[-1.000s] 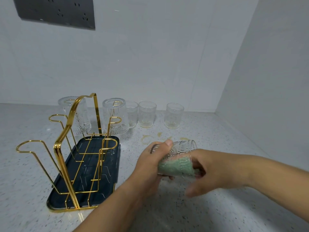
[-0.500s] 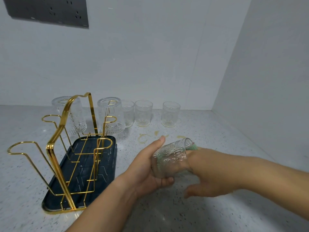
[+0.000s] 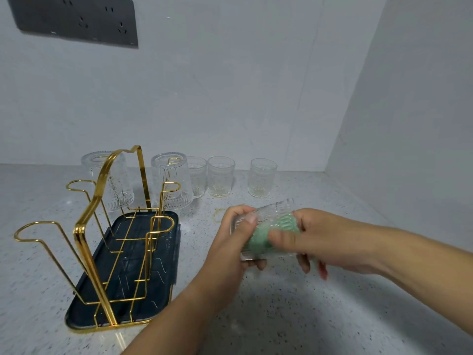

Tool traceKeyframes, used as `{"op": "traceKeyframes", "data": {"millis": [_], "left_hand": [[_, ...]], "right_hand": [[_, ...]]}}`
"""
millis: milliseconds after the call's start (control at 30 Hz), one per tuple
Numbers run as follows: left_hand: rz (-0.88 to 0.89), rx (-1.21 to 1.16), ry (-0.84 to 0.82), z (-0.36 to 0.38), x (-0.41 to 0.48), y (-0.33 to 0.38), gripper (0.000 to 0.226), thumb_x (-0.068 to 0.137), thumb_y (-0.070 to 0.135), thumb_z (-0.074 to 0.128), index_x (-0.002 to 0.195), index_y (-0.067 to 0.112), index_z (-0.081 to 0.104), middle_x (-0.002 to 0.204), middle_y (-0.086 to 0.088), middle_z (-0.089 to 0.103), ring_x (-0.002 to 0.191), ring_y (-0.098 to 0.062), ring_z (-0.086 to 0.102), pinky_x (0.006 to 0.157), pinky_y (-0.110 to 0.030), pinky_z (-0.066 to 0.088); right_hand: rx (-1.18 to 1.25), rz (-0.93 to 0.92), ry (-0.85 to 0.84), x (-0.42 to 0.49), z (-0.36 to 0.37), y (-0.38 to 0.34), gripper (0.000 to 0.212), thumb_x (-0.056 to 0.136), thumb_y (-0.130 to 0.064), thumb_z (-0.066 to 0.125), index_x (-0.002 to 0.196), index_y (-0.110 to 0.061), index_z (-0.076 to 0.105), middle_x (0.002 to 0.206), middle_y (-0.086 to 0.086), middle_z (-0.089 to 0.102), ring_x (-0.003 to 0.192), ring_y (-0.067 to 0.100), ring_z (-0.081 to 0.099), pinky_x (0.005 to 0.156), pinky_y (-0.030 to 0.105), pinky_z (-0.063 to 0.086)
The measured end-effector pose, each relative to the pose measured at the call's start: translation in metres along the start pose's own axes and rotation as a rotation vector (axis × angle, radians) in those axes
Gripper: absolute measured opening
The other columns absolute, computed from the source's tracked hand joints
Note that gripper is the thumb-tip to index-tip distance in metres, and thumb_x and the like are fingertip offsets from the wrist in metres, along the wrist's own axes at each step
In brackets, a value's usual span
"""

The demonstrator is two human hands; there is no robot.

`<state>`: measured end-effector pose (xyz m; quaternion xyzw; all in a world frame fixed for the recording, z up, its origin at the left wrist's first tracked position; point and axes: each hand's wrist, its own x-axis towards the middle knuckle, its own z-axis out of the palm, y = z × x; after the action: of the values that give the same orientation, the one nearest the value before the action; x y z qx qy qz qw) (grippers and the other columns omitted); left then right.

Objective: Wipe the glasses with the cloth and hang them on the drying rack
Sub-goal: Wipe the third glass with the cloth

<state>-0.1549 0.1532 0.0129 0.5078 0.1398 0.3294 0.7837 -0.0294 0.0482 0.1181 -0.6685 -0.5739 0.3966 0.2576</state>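
While I work over the speckled countertop (image 3: pixel 281 316), the parts of the scene read as follows.

Held glass: a clear tumbler (image 3: pixel 266 221) with ribbed, embossed walls, lying on its side in the air just right of the rack, its mouth toward my right hand.
Left hand: my left hand (image 3: pixel 230 242) clasps the tumbler's closed end, thumb across the top.
Right hand: my right hand (image 3: pixel 327 239) has fingers pushed into the tumbler's mouth, pressing the cloth against the inner wall; the fingertips are motion-blurred, so the exact grip is unclear.
Cloth: soft mint-green fabric (image 3: pixel 261 239), bunched inside the tumbler and seen through the glass.
Drying rack: thin gold wire (image 3: pixel 87 242) bent into an arched centre handle and looped prongs.
Rack contents: two matching ribbed glasses hung upside down on the far prongs, one on the left (image 3: pixel 110 180), one on the right (image 3: pixel 171 183); the near prongs are bare.
Drip tray: a dark, rounded rectangular tray (image 3: pixel 153 290) with raised ridges under the rack.
Waiting glasses: three upright ribbed tumblers (image 3: pixel 221 176) in a row by the back wall.
Wall: a dark socket panel (image 3: pixel 74 20), flat and matte.
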Motion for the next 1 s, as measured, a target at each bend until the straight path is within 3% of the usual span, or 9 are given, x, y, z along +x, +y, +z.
{"op": "traceKeyframes", "data": {"millis": [133, 200, 333, 467, 567, 667, 833, 933, 1000], "left_hand": [[-0.111, -0.064, 0.109, 0.004, 0.001, 0.003, 0.047, 0.086, 0.049, 0.074, 0.111, 0.012, 0.062, 0.089, -0.008, 0.067, 0.068, -0.02, 0.063, 0.053, -0.03, 0.046], [-0.225, -0.126, 0.079, 0.004, 0.002, 0.008, 0.049, 0.085, 0.05, 0.065, 0.111, 0.008, 0.067, 0.087, -0.012, 0.067, 0.061, -0.021, 0.061, 0.044, -0.025, 0.042], [-0.424, -0.198, -0.068, -0.004, 0.007, 0.011, 0.059, 0.086, 0.053, 0.065, 0.111, 0.001, 0.076, 0.1, -0.025, 0.072, 0.07, -0.035, 0.067, 0.047, -0.026, 0.046], [-0.408, -0.178, -0.154, -0.004, 0.004, 0.009, 0.066, 0.095, 0.065, 0.046, 0.112, 0.011, 0.081, 0.104, -0.017, 0.072, 0.068, -0.022, 0.065, 0.054, -0.031, 0.051], [-0.23, 0.002, -0.063, -0.001, 0.004, 0.002, 0.057, 0.095, 0.067, 0.054, 0.122, 0.018, 0.068, 0.1, -0.015, 0.069, 0.068, -0.022, 0.064, 0.052, -0.033, 0.046], [-0.086, 0.148, 0.074, 0.002, 0.002, -0.003, 0.031, 0.089, 0.067, 0.064, 0.096, 0.037, 0.059, 0.077, -0.006, 0.062, 0.051, -0.014, 0.053, 0.045, -0.027, 0.037], [-0.254, 0.002, 0.102, 0.003, 0.003, 0.006, 0.053, 0.098, 0.062, 0.049, 0.095, 0.011, 0.062, 0.058, -0.002, 0.05, 0.041, -0.011, 0.04, 0.037, -0.019, 0.027], [-0.464, -0.144, -0.008, -0.003, 0.003, 0.012, 0.054, 0.098, 0.061, 0.052, 0.088, 0.011, 0.07, 0.061, -0.007, 0.051, 0.037, -0.01, 0.037, 0.031, -0.015, 0.023], [-0.555, -0.17, -0.077, -0.006, 0.003, 0.013, 0.055, 0.097, 0.063, 0.051, 0.092, 0.012, 0.069, 0.061, -0.006, 0.052, 0.037, -0.009, 0.039, 0.031, -0.014, 0.025]], "right_hand": [[-0.231, -0.095, -0.074, -0.002, 0.008, -0.002, 0.031, 0.082, -0.028, 0.086, 0.108, -0.031, 0.07, 0.085, -0.028, 0.071, 0.073, -0.012, 0.065, 0.068, 0.006, 0.046], [-0.5, -0.108, -0.085, -0.003, 0.008, -0.004, 0.034, 0.085, -0.032, 0.084, 0.115, -0.028, 0.068, 0.087, -0.035, 0.066, 0.08, -0.018, 0.061, 0.07, 0.002, 0.042], [-0.944, -0.217, -0.041, 0.005, 0.008, 0.01, 0.026, 0.094, -0.058, 0.058, 0.11, -0.038, 0.059, 0.101, -0.019, 0.063, 0.093, 0.001, 0.058, 0.082, 0.027, 0.052], [-0.508, -0.165, 0.055, 0.009, 0.004, 0.021, 0.028, 0.102, -0.039, 0.059, 0.076, -0.028, 0.062, 0.065, -0.017, 0.061, 0.059, 0.0, 0.054, 0.062, 0.016, 0.045], [-0.093, -0.013, 0.155, 0.01, 0.004, 0.023, 0.03, 0.101, -0.041, 0.061, 0.074, -0.028, 0.067, 0.051, -0.015, 0.051, 0.044, 0.002, 0.044, 0.046, 0.02, 0.039], [0.089, 0.058, 0.198, 0.013, 0.009, 0.022, 0.029, 0.096, -0.051, 0.062, 0.074, -0.034, 0.071, 0.056, -0.006, 0.047, 0.045, 0.009, 0.042, 0.042, 0.024, 0.038], [-0.179, -0.137, 0.211, 0.016, 0.018, 0.023, 0.02, 0.101, -0.031, 0.062, 0.092, -0.018, 0.076, 0.085, 0.0, 0.077, 0.077, 0.016, 0.072, 0.079, 0.035, 0.059], [-0.562, -0.172, 0.124, 0.013, 0.018, 0.018, 0.018, 0.098, -0.042, 0.063, 0.084, -0.049, 0.072, 0.074, -0.022, 0.069, 0.065, -0.003, 0.061, 0.062, 0.014, 0.045], [-0.646, -0.14, 0.073, 0.01, 0.018, 0.014, 0.043, 0.1, -0.041, 0.062, 0.066, -0.067, 0.058, 0.063, -0.039, 0.058, 0.062, -0.013, 0.057, 0.058, 0.008, 0.038]]}}
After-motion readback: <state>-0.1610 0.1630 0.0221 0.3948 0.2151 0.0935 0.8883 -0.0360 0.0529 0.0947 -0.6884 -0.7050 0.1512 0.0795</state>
